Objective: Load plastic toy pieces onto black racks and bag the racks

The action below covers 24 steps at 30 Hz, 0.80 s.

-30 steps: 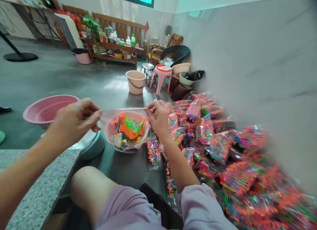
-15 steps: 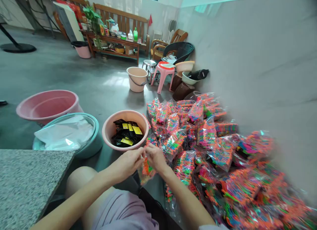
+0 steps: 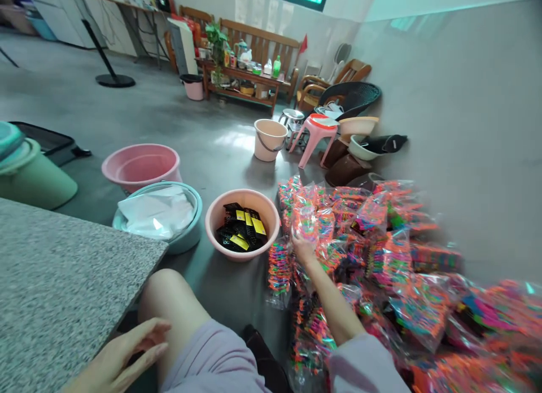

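Observation:
My right hand (image 3: 304,249) reaches out to the near left part of a large pile of clear plastic bags (image 3: 392,257). Its fingers are closed at the lower end of one bag of orange and multicoloured pieces (image 3: 305,219), which is slightly blurred. What the pieces are I cannot make out. My left hand (image 3: 133,348) is beside my knee, near the stone tabletop edge, with fingers apart and nothing in them. Left of the pile, a pale pink basin (image 3: 215,241) holds black mesh-like pieces with yellow labels (image 3: 239,242).
A speckled stone tabletop (image 3: 63,280) fills the lower left. Beyond it stand a teal basin (image 3: 195,226) with a white plastic sheet, a pink tub (image 3: 141,162) and a green bucket (image 3: 40,175). A peach bucket (image 3: 271,142) and pink stool (image 3: 319,134) are farther off.
My hands have parted: the left drew back to the lower left, the right moved forward onto the pile with the bag. The camera view has turned left.

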Each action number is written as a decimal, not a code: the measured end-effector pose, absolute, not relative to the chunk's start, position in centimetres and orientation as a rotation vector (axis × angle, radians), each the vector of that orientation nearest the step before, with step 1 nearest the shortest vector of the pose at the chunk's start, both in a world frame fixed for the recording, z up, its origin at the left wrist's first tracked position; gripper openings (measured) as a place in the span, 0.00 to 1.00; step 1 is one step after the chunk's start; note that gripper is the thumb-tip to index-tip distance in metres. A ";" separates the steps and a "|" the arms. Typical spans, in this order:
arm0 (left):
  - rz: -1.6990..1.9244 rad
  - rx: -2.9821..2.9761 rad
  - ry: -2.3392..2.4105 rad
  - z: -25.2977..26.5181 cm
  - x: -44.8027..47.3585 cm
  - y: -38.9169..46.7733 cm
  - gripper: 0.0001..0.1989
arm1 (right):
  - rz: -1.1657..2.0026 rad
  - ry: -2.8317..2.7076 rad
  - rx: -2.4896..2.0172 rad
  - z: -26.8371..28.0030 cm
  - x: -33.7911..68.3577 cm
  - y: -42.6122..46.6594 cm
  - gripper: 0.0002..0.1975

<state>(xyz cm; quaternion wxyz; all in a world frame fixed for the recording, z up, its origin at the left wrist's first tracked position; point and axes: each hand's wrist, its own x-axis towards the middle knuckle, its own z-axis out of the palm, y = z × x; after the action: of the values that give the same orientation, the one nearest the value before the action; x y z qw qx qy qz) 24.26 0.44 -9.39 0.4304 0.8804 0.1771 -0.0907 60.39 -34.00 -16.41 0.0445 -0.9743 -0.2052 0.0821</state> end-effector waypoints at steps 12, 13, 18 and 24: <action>0.072 2.275 0.740 -8.5 21.4 2.2 0.16 | 0.567 -0.614 -3.130 -22.1 56.2 -30.1 0.17; 0.183 2.348 0.766 -8.8 21.4 2.4 0.15 | 0.611 -0.627 -3.118 -22.0 55.5 -30.3 0.16; 0.497 2.684 0.872 -11.2 22.1 2.8 0.36 | 0.710 -0.613 -3.073 -19.7 55.0 -30.0 0.10; 0.493 3.009 0.722 -12.8 22.9 2.4 0.37 | 0.542 -0.612 -3.013 -18.7 60.3 -21.6 0.24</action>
<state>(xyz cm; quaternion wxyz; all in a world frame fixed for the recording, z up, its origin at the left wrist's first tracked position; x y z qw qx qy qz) 22.92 2.41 -12.78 0.0039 0.9602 0.2305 0.1573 60.28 -21.57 -18.66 0.0097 -0.9650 -0.1961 0.1737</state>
